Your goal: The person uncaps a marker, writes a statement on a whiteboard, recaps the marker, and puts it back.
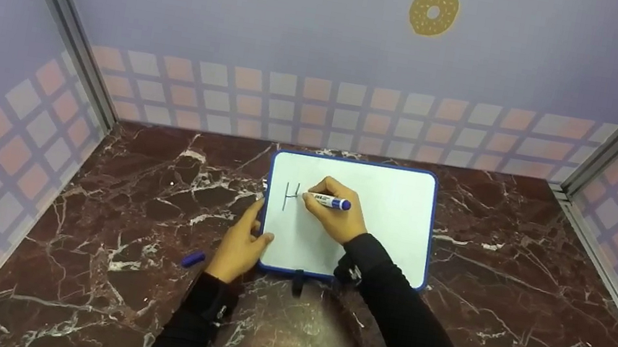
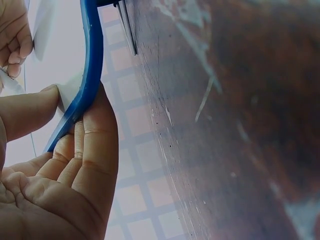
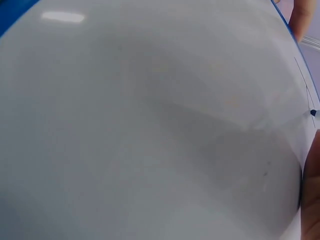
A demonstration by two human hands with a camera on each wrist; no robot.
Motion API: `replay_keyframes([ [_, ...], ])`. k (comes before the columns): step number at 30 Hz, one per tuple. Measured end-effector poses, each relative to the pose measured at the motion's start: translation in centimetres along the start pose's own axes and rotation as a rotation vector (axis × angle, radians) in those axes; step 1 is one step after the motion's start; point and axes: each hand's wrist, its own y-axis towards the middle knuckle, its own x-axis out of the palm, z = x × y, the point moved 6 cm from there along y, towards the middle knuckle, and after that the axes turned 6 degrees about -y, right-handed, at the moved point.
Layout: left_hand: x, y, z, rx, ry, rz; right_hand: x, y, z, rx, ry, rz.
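A whiteboard [image 1: 386, 237] with a blue frame [image 2: 93, 55] stands at the middle of the marble-patterned table. My left hand [image 1: 239, 245] grips its left edge, the thumb on the white face and the fingers behind the frame, as the left wrist view shows. My right hand [image 1: 344, 216] pinches a white-and-blue marker [image 1: 329, 201] in front of the board's left half. Dark strokes [image 1: 286, 197] like an H are on the surface there. At the right border of the right wrist view, the marker's dark tip [image 3: 313, 113] is at the strokes.
A blue marker cap [image 1: 193, 259] lies on the table [image 1: 93, 301], left of my left hand. Below the board's bottom edge a small black piece [image 1: 298, 283] sticks out. Patterned walls [image 1: 332, 33] enclose the table at the back and both sides.
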Motion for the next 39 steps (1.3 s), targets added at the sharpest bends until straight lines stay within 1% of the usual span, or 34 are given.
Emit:
replay_keyframes([
  [6, 0.1, 0.0, 0.0, 0.007, -0.006, 0.005, 0.1, -0.4, 0.1, -0.001, -0.002, -0.018],
  [12, 0.1, -0.1, 0.0, 0.005, 0.004, -0.007, 0.3, -0.9, 0.1, -0.013, -0.002, -0.030],
  [16, 0.0, -0.1, 0.1, 0.015, 0.012, -0.015, 0.4, -1.3, 0.1, -0.022, -0.004, -0.047],
  [22, 0.0, -0.1, 0.1, 0.017, -0.004, -0.004, 0.6, -1.7, 0.2, -0.026, 0.002, -0.058],
  [26, 0.0, -0.1, 0.1, 0.033, -0.004, 0.005, 0.6, -1.8, 0.2, -0.025, -0.002, -0.052],
  [30, 0.0, -0.1, 0.1, 0.029, 0.004, 0.007, 0.4, -1.8, 0.4, -0.011, 0.030, -0.024],
  [34, 0.1, -0.1, 0.1, 0.013, -0.001, 0.001, -0.5, -1.6, 0.8, 0.005, 0.085, 0.059],
  [36, 0.0, 0.0, 0.0, 0.004, -0.005, 0.001, -0.9, -1.5, 0.9, 0.011, 0.093, 0.097],
  [39, 0.0, 0.0, 0.0, -0.002, -0.003, 0.001, -1.1, -1.3, 1.1, 0.015, 0.089, 0.114],
])
